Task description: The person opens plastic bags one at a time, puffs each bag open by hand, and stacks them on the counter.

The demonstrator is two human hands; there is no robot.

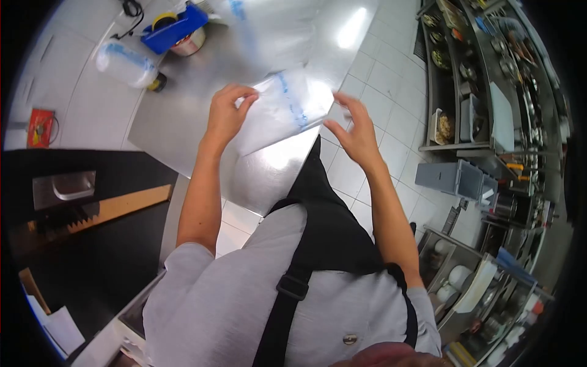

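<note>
- Head view, the step: the bag, a clear film piece with blue print, lies between the two hands over the steel table. I judge the step in hand to be spreading or straightening it.
- The left hand is at the bag's left edge, thumb and fingertips close together. It looks like a pinch, but I cannot tell whether film is caught between them.
- The right hand is beside the bag's right end, past the table's edge and above the floor; thumb and fingers stand apart, slightly blurred. I cannot tell if a fingertip touches the film.
- The next move, as I judge it, calls for a light hold on both edges and an even pull, as thin film creases easily.
- The bag's near edge slants up from lower left toward the right hand. Its print band runs from the far side toward the person, drifting right.
- The long axis is unclear: the glare hides the right end, and the far edge blends into more printed film.
- A tin and a blue tray stand well apart, at the table's far left.
</note>
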